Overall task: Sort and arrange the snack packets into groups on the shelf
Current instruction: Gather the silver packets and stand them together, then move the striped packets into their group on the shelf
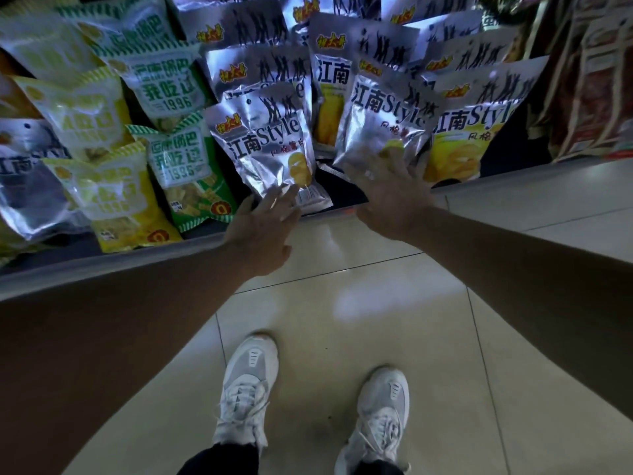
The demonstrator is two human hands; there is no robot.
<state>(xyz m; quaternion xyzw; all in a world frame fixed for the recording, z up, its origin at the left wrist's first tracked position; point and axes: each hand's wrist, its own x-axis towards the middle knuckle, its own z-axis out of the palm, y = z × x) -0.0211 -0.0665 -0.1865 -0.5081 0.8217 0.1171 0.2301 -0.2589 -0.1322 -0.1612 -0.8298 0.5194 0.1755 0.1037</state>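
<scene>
— Both forearms stretch toward the shelf lip [102, 264]; the left hand [262, 231] and right hand [390, 193] are spread flat, gripping nothing
— Which step?
— Likely squaring the silver 江南Style packets [270, 149] leaning mid-shelf, beside green 1996 packets [178, 159]. Next calls for nudging them upright; the dark gap [337, 186] near the edge leaves room

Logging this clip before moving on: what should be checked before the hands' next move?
1. Left hand free: ok, open, holding nothing.
2. Right hand free: ok, fingers spread.
3. Right hand touching the shiny silver foil packet ahead: cannot tell, blurred.
4. Silver packets in one group: not ok, a stray silver packet lies far left beside yellow striped plastic packets.
5. Front silver packet by left hand upright: not ok, tilted.
</scene>
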